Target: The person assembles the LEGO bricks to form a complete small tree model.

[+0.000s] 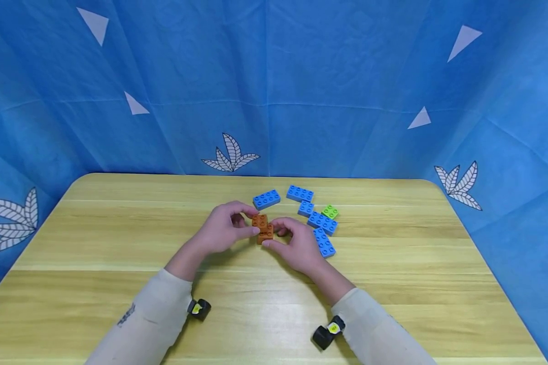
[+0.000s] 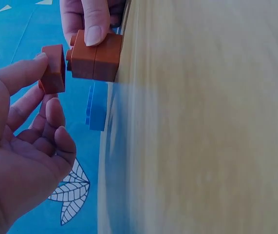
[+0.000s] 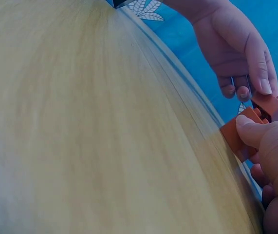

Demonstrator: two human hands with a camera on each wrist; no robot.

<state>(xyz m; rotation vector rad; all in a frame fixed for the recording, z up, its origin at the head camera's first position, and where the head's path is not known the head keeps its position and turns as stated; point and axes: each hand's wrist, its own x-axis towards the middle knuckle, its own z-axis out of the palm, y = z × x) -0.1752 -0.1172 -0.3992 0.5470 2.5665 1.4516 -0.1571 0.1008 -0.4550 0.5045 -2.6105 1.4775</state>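
Note:
My left hand [image 1: 221,232] pinches an orange-brown toy building brick [image 2: 55,69] between thumb and fingers. My right hand [image 1: 299,246] grips a stack of two bricks [image 2: 96,57] of the same colour, its thumb flat against the side, low at the tabletop. In the left wrist view the left hand's brick is just above the studs of this stack, with a narrow gap and a slight tilt. The head view shows the held brick [image 1: 259,220] overlapping part of the stack, whose right studs remain visible. The left hand's other fingers are loosely bent.
Several blue bricks lie on the wooden table [image 1: 118,243] beyond and right of the hands, one blue brick [image 1: 324,243] right beside the right hand. Among them is a small green brick [image 1: 330,211]. A blue cloth [image 1: 274,91] hangs behind the table's far edge.

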